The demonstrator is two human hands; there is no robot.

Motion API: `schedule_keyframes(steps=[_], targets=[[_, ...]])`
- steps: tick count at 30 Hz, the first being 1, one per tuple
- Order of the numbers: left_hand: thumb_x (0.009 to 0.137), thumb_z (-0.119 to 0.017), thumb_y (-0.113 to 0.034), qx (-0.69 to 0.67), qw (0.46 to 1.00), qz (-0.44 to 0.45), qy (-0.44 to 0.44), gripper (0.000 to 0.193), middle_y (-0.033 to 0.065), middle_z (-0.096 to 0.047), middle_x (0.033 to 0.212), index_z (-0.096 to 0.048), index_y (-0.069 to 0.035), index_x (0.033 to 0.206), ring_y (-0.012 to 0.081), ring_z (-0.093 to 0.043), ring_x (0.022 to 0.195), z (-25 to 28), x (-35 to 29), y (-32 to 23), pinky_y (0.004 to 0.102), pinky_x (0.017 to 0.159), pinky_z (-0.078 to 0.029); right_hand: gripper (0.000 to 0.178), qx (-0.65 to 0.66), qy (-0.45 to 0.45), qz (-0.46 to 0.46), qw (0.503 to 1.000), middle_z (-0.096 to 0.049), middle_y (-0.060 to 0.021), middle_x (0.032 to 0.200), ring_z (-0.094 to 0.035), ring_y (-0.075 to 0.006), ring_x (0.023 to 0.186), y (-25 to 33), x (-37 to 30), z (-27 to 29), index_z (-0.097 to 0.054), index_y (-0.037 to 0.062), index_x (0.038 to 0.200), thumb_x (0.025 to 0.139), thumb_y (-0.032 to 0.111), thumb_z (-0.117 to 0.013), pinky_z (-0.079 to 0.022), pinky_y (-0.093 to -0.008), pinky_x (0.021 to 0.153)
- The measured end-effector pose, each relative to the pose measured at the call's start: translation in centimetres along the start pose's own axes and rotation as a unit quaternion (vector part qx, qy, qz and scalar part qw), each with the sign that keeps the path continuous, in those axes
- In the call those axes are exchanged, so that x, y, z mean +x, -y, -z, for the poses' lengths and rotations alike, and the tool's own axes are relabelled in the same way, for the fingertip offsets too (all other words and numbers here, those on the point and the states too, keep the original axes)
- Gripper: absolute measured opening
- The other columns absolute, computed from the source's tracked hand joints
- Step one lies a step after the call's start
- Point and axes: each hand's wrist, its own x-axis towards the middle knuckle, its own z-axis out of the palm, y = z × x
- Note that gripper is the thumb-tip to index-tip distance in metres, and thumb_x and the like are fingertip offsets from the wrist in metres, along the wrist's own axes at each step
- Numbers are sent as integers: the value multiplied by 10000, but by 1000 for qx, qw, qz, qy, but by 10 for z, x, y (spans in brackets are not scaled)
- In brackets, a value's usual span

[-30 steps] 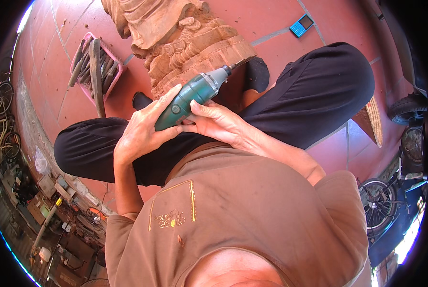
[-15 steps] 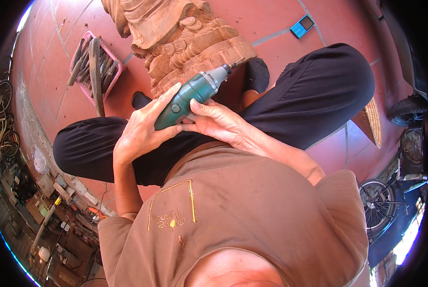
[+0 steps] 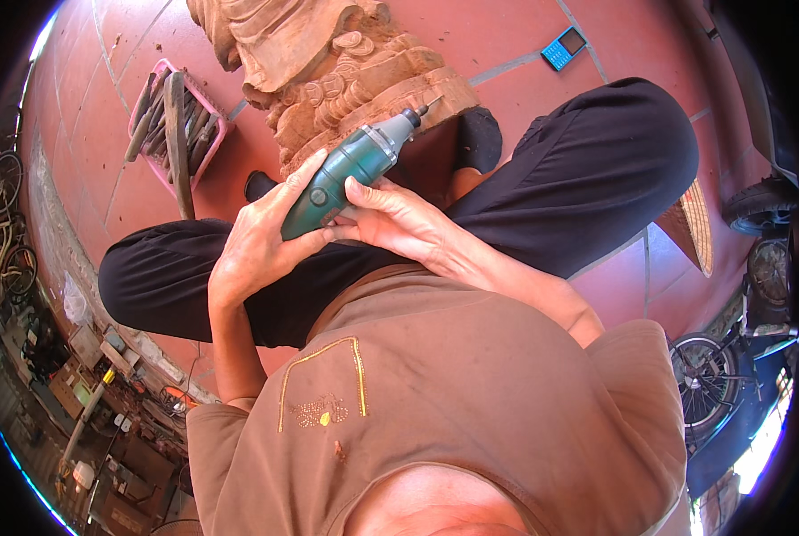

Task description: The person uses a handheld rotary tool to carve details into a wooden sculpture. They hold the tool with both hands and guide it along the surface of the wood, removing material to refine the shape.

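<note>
We grip the green rotary tool (image 3: 350, 174) with both hands: left hand (image 3: 261, 241) wrapped around its body, right hand (image 3: 399, 219) closed beneath. Its tip meets the carved wooden sculpture (image 3: 346, 76) at upper centre; a pink basket (image 3: 205, 152) sits upper left.

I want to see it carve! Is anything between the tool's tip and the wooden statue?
Nothing visible. The green tool, held by the left hand and right hand, points its tip right at the wooden statue.
</note>
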Motion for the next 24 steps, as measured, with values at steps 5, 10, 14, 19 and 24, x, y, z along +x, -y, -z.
schedule_keyframes(steps=[5,10,14,19,24], targets=[[786,-806,-153,23,999,-35,-31,862,256,-649,1300,-432,-121,1561,432,-683,1100,-2,0,4,443,917,-557,549,1,3,-1,1000,-621,-111,1338,-575,-296,1277,0,4,1,-504,81,1415,960,271,-747,-468,-501,1086],[779,-817,-141,-7,1000,-2,-7,865,252,-599,1414,-434,-56,1551,406,-615,1278,0,0,0,430,1053,-488,570,3,-7,3,1000,-606,-112,1360,-555,-302,1307,0,2,-1,-491,87,1426,954,268,-754,-462,-511,1094],[778,-811,-132,-1,1000,-19,-4,869,254,-616,1380,-430,-82,1557,422,-637,1224,0,0,0,436,1009,-513,589,4,-2,-1,1000,-588,-111,1391,-532,-313,1340,-1,-1,1,-474,99,1443,952,260,-756,-452,-523,1111],[780,-801,-120,13,999,-40,-5,869,252,-628,1353,-427,-121,1564,443,-651,1169,-1,-1,1,444,947,-550,589,2,-8,1,1000,-585,-105,1398,-529,-315,1343,-3,-5,2,-472,110,1447,953,257,-756,-450,-522,1118],[772,-807,-124,-2,1000,-11,-3,872,258,-615,1382,-428,-67,1555,420,-629,1248,0,-1,0,434,1040,-498,582,0,-5,3,1000,-590,-104,1382,-541,-296,1326,-1,-2,0,-478,104,1437,952,264,-756,-460,-515,1103]])
